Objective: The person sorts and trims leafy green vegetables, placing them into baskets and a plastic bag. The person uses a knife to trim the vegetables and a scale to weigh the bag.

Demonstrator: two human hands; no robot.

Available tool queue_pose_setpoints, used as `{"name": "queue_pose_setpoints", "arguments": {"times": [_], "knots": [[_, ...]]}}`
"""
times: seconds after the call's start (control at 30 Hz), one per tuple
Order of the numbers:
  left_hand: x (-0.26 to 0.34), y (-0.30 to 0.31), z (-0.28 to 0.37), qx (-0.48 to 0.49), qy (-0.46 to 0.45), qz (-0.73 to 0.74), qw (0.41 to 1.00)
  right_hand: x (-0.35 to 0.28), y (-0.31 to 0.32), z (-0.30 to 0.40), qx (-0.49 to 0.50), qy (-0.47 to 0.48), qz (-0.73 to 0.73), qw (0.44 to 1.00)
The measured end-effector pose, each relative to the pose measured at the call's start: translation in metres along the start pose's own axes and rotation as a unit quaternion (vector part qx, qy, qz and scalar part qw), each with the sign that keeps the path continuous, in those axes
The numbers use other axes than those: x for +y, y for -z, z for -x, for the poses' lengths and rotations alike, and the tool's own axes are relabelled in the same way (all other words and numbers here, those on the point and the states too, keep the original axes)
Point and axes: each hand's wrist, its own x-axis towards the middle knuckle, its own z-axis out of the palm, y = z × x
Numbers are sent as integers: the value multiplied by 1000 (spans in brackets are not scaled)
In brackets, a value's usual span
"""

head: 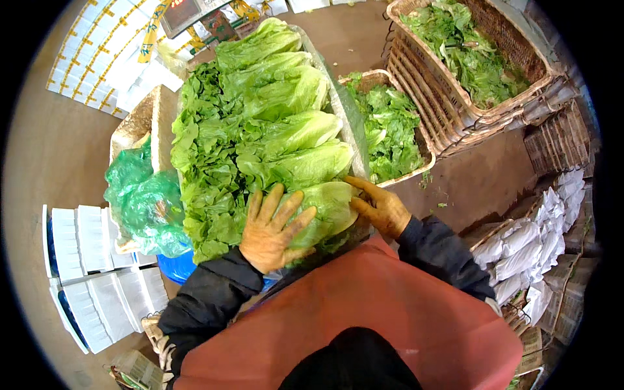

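Note:
Several heads of romaine lettuce [297, 131] lie side by side in front of me, leafy tops to the left and pale butt ends to the right. They fill a foam box whose pale right wall [358, 165] shows, with plastic film along it. My left hand [273, 231] lies flat, fingers spread, on the nearest lettuce head [326, 214]. At that head's butt end, my right hand [382, 207] touches it with fingertips apart, not wrapped around it. The underside of this head is hidden.
Right of the box stands a plastic crate [431, 163] of loose leaves, beside stacked crates [424, 92] with leaves in the top one. Left are green plastic film [146, 195] in a foam box [163, 122] and white foam boxes [107, 312]. A scale [183, 14] stands at the back.

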Motion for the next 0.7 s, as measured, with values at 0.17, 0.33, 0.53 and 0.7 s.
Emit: {"name": "queue_pose_setpoints", "arguments": {"times": [0.17,0.33,0.53,0.7], "knots": [[-35,-46,2,-49,7,17,999,11,-8,-16,-34,57,322,944],[-30,-47,11,-31,8,72,997,6,13,-20,-95,59,250,962],[-8,21,-13,-50,38,121,991,14,44,-59,141,211,238,938],[4,70,-51,125,88,176,972,28,33,-85,74,265,244,930]]}}
